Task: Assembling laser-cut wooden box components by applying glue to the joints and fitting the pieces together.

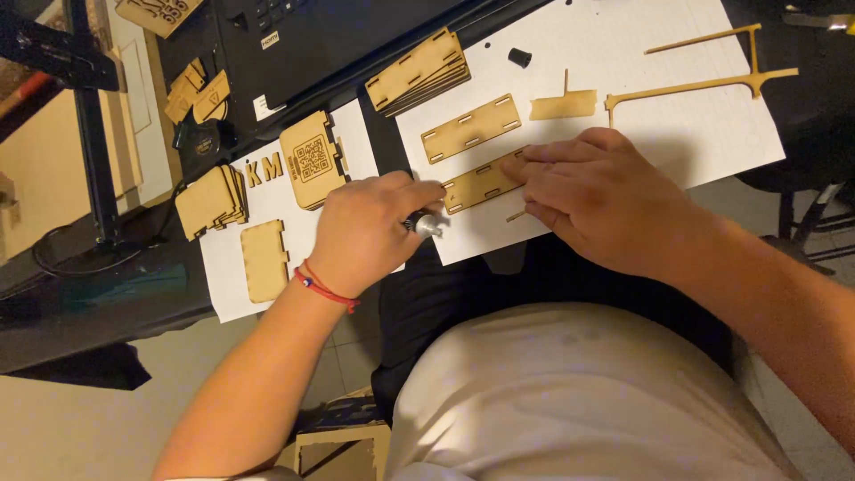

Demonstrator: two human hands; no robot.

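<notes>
the slotted wooden strip point(482, 181) slants up-right, right hand point(595, 200) flat on it, left hand point(367, 233) seemingly clamped on a metal tool point(428, 224).

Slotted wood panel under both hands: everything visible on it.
The panel is a thin, flat rectangle of tan laser-cut wood with small rectangular slots and notched ends. It lies tilted on the white paper, just below a matching panel. The right hand presses its right end, covering part of it; the left hand, gripping a small metal-tipped tool, touches its left end.
</notes>
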